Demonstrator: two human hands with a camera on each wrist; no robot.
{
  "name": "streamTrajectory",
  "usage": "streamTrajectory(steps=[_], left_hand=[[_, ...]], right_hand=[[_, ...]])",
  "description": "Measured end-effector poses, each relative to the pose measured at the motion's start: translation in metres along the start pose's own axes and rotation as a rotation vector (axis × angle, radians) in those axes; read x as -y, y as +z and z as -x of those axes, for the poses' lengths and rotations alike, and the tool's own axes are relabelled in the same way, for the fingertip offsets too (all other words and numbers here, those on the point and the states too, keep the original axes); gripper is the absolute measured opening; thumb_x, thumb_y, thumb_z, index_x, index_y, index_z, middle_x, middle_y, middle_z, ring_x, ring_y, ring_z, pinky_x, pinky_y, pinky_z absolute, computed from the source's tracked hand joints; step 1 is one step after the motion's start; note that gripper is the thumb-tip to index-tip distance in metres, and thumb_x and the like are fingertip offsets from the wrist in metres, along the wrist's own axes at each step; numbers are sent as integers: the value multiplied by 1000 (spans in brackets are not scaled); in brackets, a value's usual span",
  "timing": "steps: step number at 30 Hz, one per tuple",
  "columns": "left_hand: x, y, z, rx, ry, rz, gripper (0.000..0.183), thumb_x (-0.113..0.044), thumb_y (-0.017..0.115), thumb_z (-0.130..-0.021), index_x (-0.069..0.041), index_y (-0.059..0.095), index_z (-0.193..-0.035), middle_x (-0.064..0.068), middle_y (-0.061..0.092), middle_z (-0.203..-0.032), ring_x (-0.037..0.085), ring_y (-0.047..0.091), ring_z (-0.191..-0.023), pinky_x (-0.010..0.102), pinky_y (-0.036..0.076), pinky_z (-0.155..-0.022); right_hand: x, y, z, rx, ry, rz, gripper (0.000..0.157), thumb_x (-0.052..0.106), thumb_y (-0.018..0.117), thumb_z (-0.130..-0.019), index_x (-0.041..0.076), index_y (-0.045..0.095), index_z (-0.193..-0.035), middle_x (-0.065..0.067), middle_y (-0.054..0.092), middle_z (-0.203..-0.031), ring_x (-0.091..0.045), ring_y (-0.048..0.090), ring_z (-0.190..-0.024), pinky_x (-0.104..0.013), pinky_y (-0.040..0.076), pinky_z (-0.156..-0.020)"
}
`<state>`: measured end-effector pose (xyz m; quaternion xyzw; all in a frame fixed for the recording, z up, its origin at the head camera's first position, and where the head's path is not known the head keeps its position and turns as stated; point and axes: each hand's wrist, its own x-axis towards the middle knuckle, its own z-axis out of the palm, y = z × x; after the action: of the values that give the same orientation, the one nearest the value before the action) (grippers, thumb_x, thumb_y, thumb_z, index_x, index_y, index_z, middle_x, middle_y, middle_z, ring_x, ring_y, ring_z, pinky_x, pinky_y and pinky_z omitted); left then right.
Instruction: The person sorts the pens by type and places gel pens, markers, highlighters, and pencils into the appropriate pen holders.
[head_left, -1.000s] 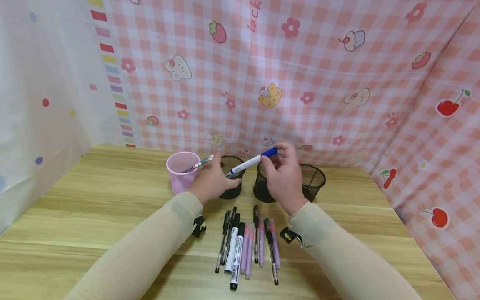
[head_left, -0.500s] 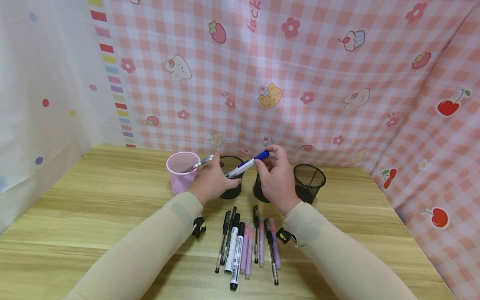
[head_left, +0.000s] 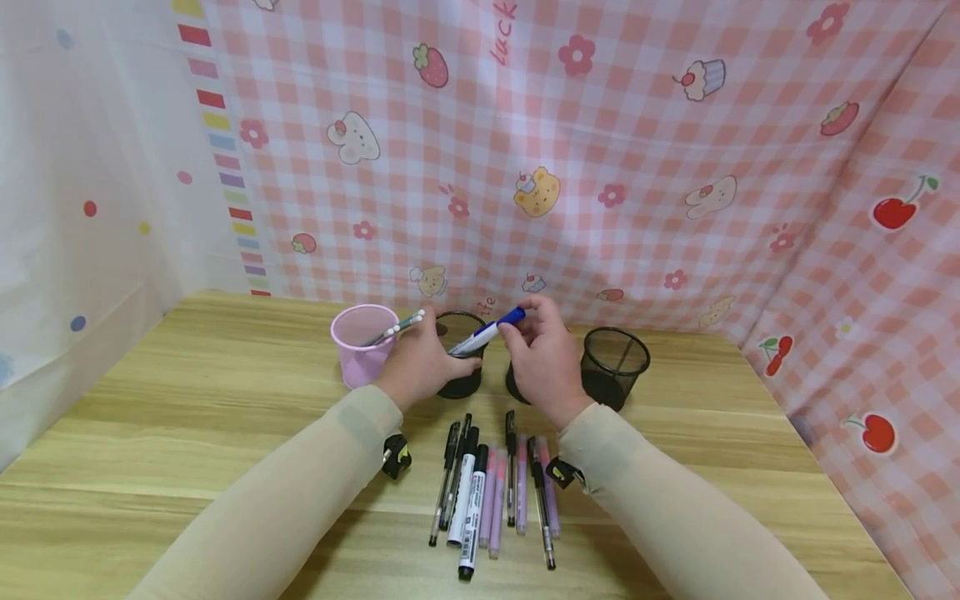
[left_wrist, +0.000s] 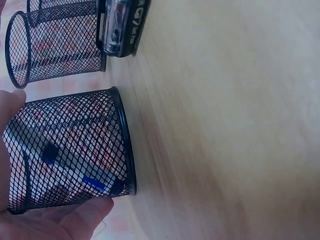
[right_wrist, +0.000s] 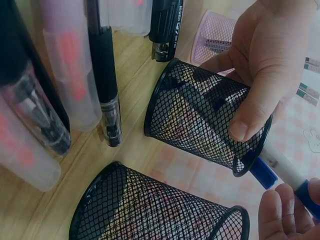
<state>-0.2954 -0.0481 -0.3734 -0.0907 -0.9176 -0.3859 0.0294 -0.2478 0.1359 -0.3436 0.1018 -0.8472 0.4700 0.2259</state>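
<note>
My left hand [head_left: 420,362] grips a black mesh pen cup [head_left: 461,387], thumb on its near side and fingers around the far side. In the right wrist view that cup [right_wrist: 200,120] has a blue-and-white marker [right_wrist: 262,172] inside, its blue part showing at the rim. My right hand [head_left: 550,358] pinches a white marker [right_wrist: 285,167] by its blue end, tilted, with its other end inside the cup's mouth. Through the mesh in the left wrist view, blue parts of a marker [left_wrist: 93,184] show near the base.
A pink mesh cup [head_left: 363,358] with white-ended pens stands left. Two more black mesh cups stand right: one [head_left: 516,390] partly behind my right hand, the other [head_left: 615,367] beyond it. Black pens [head_left: 540,500], black-capped markers [head_left: 471,525] and purple highlighters [head_left: 497,517] lie in front.
My right hand has moved left and slightly down, sliding the blue-ended marker deeper into the cup. My left hand keeps its grip on the cup.
</note>
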Motion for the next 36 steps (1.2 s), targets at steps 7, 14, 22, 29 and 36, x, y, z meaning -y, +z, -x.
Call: streamTrajectory(steps=[7,14,22,29,36], left_hand=[[0,0,0,3,-5,-13,101,-50,89,-80,-2,34,-149,26,67,-123,36,72,-101,45,62,-90],[-1,1,1,1,-10,-9,100,-49,89,-80,0,36,-148,25,65,-123,35,71,-103,45,61,-91],[0,2,1,-8,-3,-6,97,-48,90,-80,1,39,-146,22,66,-115,31,70,-96,43,62,-86],[1,2,0,-1,-8,-6,95,-48,90,-80,-1,38,-144,23,66,-114,32,71,-95,42,63,-85],[2,2,-3,0,-15,-3,94,-49,90,-80,-3,38,-143,21,65,-114,32,71,-95,42,62,-84]], right_hand=[[1,4,1,36,14,56,25,17,66,-105,9,59,-129,-12,75,-98,-23,66,-78,-33,50,-64],[2,6,2,72,71,86,24,20,67,-104,11,65,-127,-9,78,-100,-20,64,-76,-31,49,-61],[3,9,2,116,111,131,24,21,68,-104,12,70,-126,-7,79,-102,-18,64,-76,-29,50,-60],[5,11,1,155,136,147,26,23,67,-105,12,71,-128,-6,79,-102,-16,65,-75,-29,49,-58],[5,6,1,186,166,139,31,24,65,-106,14,68,-135,-3,78,-102,-14,65,-70,-30,50,-56]])
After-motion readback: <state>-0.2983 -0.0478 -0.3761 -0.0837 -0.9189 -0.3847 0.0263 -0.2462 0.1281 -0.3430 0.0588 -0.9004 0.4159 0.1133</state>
